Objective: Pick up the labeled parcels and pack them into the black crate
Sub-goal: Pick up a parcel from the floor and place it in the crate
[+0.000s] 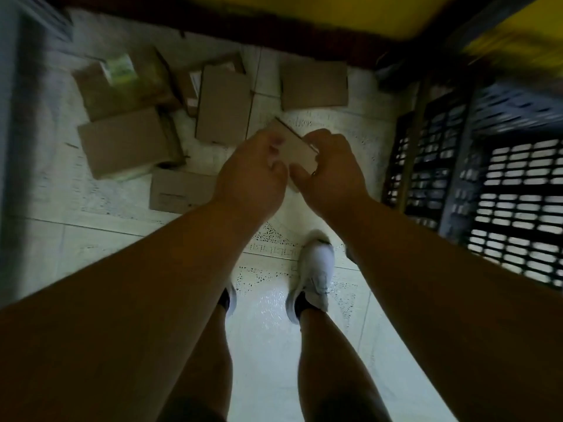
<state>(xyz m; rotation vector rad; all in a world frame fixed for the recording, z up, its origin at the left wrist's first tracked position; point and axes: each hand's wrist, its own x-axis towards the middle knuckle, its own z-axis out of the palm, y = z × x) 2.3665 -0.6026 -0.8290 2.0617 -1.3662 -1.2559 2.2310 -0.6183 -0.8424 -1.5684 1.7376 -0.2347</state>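
A small brown cardboard parcel (pixel 297 147) is held above the tiled floor between both hands. My left hand (pixel 253 175) grips its left side and my right hand (pixel 330 172) grips its right side. The black slatted crate (pixel 518 190) stands on the floor at the right, an arm's width from the held parcel. Several more cardboard parcels lie on the floor beyond and left of my hands, among them a long one (pixel 224 105), a wide one (pixel 313 85) and one with a pale label (pixel 120 68).
A second black crate wall (pixel 426 159) leans beside the main crate. My two feet in white shoes (pixel 315 269) stand on the pale tiles below the hands. A dark skirting and yellow wall (pixel 289 13) run along the far side.
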